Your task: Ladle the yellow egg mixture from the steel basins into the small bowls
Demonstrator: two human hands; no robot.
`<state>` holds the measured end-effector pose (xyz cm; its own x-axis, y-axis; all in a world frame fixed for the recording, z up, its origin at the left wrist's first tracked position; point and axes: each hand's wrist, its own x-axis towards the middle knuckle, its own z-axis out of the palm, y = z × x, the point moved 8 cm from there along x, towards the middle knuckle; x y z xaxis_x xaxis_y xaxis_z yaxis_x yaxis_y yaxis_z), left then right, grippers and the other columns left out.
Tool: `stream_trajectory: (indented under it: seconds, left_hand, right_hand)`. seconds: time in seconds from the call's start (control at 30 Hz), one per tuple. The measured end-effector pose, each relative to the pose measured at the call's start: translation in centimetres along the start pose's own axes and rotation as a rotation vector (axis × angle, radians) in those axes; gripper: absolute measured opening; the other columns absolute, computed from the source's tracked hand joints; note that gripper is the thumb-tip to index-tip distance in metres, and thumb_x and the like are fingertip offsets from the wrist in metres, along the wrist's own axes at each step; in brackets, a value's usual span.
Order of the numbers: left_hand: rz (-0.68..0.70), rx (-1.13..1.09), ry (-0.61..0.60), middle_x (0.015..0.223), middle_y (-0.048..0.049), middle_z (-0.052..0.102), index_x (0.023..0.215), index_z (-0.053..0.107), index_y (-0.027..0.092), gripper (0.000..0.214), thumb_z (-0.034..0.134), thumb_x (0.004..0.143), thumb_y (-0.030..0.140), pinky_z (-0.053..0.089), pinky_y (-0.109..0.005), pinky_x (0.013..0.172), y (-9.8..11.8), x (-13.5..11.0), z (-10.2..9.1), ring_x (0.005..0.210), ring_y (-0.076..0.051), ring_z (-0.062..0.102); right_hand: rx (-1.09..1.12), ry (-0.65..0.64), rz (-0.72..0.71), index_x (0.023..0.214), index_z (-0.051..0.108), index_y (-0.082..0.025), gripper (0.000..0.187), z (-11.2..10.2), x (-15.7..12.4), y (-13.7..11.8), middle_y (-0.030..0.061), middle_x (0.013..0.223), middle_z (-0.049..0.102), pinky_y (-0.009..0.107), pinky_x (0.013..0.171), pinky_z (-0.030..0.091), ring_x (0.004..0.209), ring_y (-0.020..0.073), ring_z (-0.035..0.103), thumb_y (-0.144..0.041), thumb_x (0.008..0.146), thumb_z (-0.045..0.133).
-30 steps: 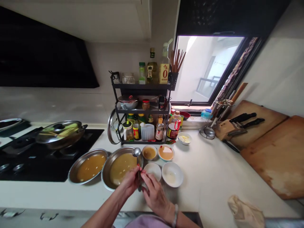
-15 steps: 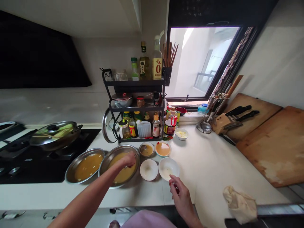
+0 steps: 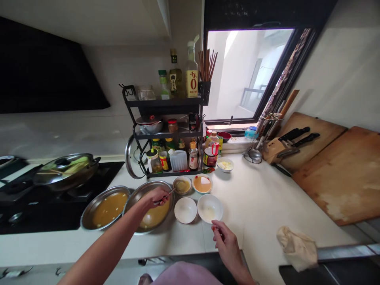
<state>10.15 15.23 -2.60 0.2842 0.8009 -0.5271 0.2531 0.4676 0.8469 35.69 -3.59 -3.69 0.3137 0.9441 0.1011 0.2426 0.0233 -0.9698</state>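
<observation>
My left hand (image 3: 159, 196) is closed around the handle of a metal spoon (image 3: 170, 192) above the large steel basin (image 3: 127, 206) of yellowish liquid. The spoon's head dips into the small bowl of yellowish-brown liquid (image 3: 183, 194) to the right. My right hand (image 3: 222, 235) hovers at the near edge of a white bowl (image 3: 218, 211) with a little pale residue inside. Its fingers are loosely bent and I see nothing held in them. Another white bowl (image 3: 185, 211) stands to the left of that one, and a bowl of orange liquid (image 3: 203, 184) behind.
A second steel basin (image 3: 86, 217) of brown liquid sits at left beside the stove, where a lidded pan (image 3: 65, 174) rests. Behind stands a black spice rack (image 3: 166, 136). A bowl of pale pieces (image 3: 225, 164), a knife block (image 3: 274, 149), cutting boards (image 3: 341, 170) and a cloth (image 3: 297, 247) lie rightward.
The spoon has tilted and its head shows more plainly over the small bowl's liquid; my left hand has shifted slightly left. My right hand has barely moved. The whole view has shifted slightly.
</observation>
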Motion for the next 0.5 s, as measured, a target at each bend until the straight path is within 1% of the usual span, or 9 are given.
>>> stream_trajectory:
  seconds: [0.1, 0.2, 0.37, 0.5]
  left_hand:
    - [-0.108, -0.124, -0.075, 0.051, 0.0022, 0.048, 0.063, 0.056, 0.010, 0.015, 0.050, 0.074, 0.001, 0.020, -0.011, 0.034, -0.6, -0.3, 0.2, 0.036, -0.001, 0.031]
    - [-0.155, -0.249, -0.131, 0.055, 0.0035, 0.044, 0.066, 0.055, 0.009, 0.014, 0.050, 0.076, 0.001, 0.018, -0.008, 0.034, -0.5, -0.8, 0.4, 0.037, 0.001, 0.027]
    - [-0.159, -0.388, -0.154, 0.058, 0.0038, 0.043, 0.075, 0.057, 0.007, 0.011, 0.048, 0.081, 0.004, 0.017, -0.007, 0.033, -0.1, -2.7, -0.2, 0.037, 0.001, 0.027]
    - [-0.125, -0.458, -0.130, 0.059, 0.0038, 0.044, 0.081, 0.059, 0.007, 0.009, 0.050, 0.081, 0.005, 0.016, -0.008, 0.033, -0.1, -5.0, -1.9, 0.038, 0.001, 0.028]
  right_hand:
    - [0.003, -0.016, 0.000, 0.098, 0.070, -0.013, 0.040, 0.5, 0.1, 0.2, 0.0087, 0.076, 0.068, 0.025, 0.044, 0.048, 0.053, 0.0163, 0.059, -0.046, 0.086, 0.052]
    - [0.007, -0.022, -0.010, 0.098, 0.070, -0.014, 0.039, 0.8, 0.4, 0.0, 0.0089, 0.077, 0.068, 0.025, 0.044, 0.049, 0.054, 0.0168, 0.060, -0.046, 0.085, 0.053]
    - [0.014, -0.021, -0.031, 0.096, 0.071, -0.015, 0.037, 1.0, 1.1, -0.4, 0.0085, 0.076, 0.069, 0.026, 0.044, 0.050, 0.055, 0.0175, 0.061, -0.046, 0.085, 0.054]
    - [0.032, -0.037, -0.041, 0.094, 0.071, -0.016, 0.035, 1.3, 1.4, -0.7, 0.0085, 0.077, 0.070, 0.026, 0.043, 0.050, 0.055, 0.0175, 0.061, -0.046, 0.084, 0.055]
